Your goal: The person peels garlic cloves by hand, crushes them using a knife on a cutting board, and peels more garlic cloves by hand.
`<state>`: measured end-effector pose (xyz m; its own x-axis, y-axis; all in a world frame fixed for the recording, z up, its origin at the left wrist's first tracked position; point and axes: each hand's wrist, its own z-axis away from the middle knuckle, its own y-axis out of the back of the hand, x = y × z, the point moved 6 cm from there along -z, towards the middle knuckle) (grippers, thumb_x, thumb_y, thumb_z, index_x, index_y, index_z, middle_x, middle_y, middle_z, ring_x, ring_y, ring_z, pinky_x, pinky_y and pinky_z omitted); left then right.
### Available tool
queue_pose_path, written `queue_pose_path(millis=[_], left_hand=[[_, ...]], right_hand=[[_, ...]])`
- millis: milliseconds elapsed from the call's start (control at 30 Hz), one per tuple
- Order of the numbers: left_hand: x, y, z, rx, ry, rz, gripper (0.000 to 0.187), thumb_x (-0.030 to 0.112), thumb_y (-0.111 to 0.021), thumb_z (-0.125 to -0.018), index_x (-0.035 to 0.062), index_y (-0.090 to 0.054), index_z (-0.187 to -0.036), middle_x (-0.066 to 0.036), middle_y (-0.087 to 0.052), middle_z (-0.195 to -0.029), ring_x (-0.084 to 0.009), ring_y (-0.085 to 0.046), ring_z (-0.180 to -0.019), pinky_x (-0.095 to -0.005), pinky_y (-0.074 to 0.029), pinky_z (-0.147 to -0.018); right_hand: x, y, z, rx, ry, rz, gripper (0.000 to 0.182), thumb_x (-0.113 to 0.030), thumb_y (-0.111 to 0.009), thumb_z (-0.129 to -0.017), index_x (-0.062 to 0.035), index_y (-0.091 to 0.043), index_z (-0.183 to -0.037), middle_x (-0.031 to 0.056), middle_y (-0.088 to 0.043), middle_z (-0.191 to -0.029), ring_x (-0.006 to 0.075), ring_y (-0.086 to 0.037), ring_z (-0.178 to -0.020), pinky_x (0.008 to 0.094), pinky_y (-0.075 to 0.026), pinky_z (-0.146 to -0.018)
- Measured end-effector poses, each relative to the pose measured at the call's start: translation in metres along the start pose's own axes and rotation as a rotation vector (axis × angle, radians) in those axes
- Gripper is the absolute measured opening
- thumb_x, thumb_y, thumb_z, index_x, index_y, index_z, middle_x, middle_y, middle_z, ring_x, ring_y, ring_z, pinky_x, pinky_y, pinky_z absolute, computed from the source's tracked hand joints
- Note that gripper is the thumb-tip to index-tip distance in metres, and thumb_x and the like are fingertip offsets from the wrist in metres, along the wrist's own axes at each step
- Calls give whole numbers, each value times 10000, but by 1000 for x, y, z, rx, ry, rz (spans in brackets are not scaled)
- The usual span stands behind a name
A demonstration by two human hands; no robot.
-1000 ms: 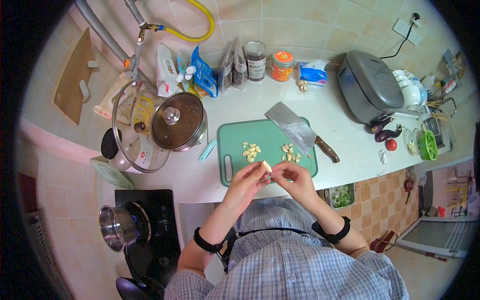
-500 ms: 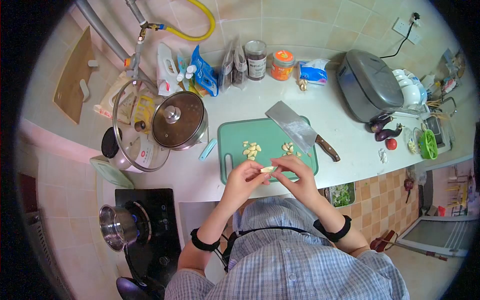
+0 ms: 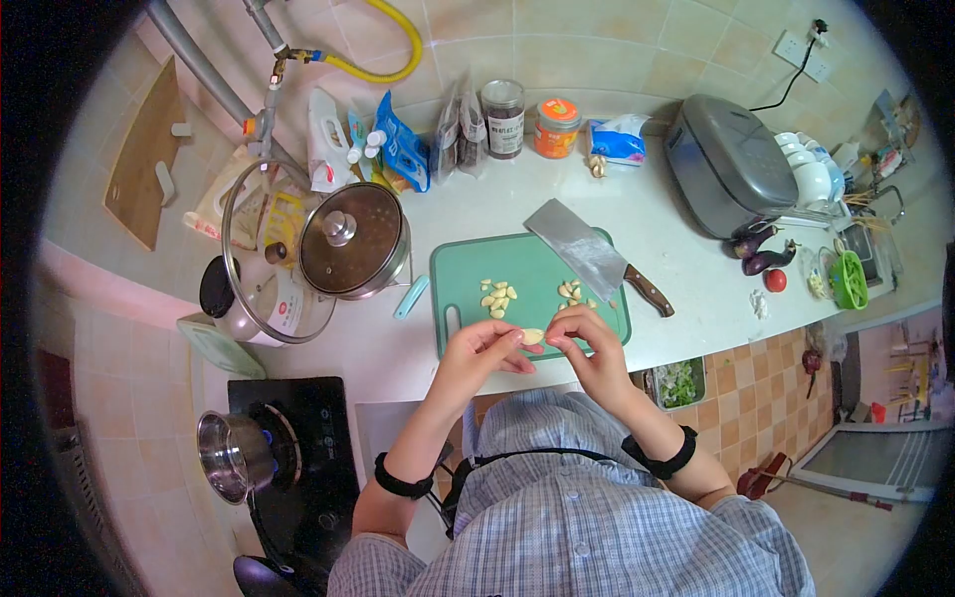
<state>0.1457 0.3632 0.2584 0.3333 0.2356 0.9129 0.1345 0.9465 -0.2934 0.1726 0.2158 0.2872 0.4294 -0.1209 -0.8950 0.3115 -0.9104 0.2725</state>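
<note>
A pale garlic clove is pinched in the fingers of my left hand, above the near edge of the green cutting board. My right hand is just to its right, thumb and forefinger pressed together; what they hold, if anything, is too small to make out. Peeled cloves lie in a pile at the board's middle left. More cloves sit to the right, close to the blade of a cleaver, whose wooden handle points right past the board's edge.
A lidded pot and a light-blue peeler-like tool are left of the board. A steel saucepan sits on a lit burner. Jars, a garlic bulb, a grey cooker, eggplants and a tomato stand farther off.
My hands have moved slightly apart. The clove now shows in my left fingers, while my right fingertips have come away from it.
</note>
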Motion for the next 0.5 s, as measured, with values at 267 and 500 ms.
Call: queue_pose_path(millis=[267, 500], left_hand=[[3, 4, 0, 27, -33, 89, 191, 137, -513, -899, -18, -559, -1000, -148, -638, -924, -158, -616, -708, -271, -517, -649], [8, -1, -2, 38, -98, -43, 170, 77, -524, -887, -32, -586, -1002, -116, -640, -935, -157, -631, -716, -265, -521, -683]], right_hand=[[24, 0, 10, 75, -260, -277, 55, -17, -578, -828, 19, -599, -865, 82, -576, -888, 153, -565, -776, 259, -465, -712], [16, 1, 5, 12, -297, -305, 112, -35, -594, -828, 20, -625, -921, 81, -591, -926, 143, -581, -824, 252, -482, -738]])
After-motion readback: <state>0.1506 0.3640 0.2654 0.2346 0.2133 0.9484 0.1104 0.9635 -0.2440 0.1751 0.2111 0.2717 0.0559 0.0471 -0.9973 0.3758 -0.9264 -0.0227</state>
